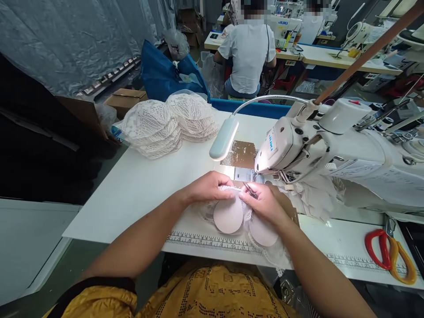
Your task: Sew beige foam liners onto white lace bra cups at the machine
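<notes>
Both hands hold a white lace bra (228,215) with round pale pink cups over the front of the table, just before the sewing machine's needle area. My left hand (212,186) is closed, pinching the upper lace edge of the left cup between thumb and fingers. My right hand (263,201) pinches the same edge a short way to the right. Small metal thread snips (251,191) are tucked in the right hand's fingers. The second cup hangs under the right wrist, partly hidden, and a lace end droops over the table edge.
A white JUKI sewing machine (281,145) stands at the right, a lamp (224,139) in front of it. Stacked lace cups (155,126) lie back left. Scissors (391,254) with red and orange handles rest at right. A printed ruler (212,242) runs along the front edge. Another person (247,55) sits beyond.
</notes>
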Demonstrator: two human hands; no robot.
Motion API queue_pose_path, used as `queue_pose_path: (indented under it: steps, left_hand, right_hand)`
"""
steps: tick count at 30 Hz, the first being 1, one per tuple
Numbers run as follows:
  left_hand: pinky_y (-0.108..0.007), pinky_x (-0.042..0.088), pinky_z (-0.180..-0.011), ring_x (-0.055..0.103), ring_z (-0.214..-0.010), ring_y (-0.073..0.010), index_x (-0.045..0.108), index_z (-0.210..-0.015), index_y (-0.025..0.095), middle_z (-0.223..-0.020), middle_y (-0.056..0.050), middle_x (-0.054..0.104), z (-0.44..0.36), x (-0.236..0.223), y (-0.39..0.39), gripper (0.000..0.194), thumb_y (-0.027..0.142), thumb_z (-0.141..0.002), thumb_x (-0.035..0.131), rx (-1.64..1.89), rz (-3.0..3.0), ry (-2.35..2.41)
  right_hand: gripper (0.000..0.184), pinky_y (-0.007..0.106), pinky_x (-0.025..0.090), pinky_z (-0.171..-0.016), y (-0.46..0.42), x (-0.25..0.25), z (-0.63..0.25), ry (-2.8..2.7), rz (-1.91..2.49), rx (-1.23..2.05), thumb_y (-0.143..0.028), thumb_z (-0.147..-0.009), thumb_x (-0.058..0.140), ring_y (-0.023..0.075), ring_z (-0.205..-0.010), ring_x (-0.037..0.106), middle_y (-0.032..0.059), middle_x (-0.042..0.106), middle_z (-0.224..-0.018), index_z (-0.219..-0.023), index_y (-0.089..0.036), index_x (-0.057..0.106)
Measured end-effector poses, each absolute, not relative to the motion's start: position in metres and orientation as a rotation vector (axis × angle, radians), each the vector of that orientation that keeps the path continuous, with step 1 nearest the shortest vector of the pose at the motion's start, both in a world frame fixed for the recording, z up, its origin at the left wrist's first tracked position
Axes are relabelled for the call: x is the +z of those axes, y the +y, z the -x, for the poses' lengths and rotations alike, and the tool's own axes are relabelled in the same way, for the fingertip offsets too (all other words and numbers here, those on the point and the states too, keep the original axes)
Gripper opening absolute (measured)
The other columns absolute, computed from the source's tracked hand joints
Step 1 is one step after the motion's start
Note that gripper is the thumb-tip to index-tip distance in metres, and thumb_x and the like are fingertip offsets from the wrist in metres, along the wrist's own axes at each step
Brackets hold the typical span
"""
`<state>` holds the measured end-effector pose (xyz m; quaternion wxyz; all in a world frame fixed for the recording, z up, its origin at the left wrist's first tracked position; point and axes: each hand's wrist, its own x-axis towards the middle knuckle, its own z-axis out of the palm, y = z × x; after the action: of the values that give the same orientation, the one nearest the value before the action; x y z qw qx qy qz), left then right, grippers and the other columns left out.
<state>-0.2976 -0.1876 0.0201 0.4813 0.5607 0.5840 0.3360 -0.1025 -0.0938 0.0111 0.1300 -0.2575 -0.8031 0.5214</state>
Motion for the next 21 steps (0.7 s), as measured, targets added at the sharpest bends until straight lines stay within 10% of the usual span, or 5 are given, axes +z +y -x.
queue_pose_path:
  steps: [21]
  left_hand:
    - [-0.027,0.048,-0.075,0.063,-0.087,-0.0197,0.073,-0.096,0.014,-0.093,-0.006,0.071,0.287,0.017,-0.186,0.028,0.038,-0.083,0.065,0.892,-1.131,1.27]
  right_hand:
    - [0.03,0.029,0.046,-0.068,-0.076,0.004,0.081,-2.265,0.77,1.633,-0.048,-0.095,0.045,0.0156,-0.075,0.058,0.0006,0.062,-0.083,-0.108,-0.026,0.06]
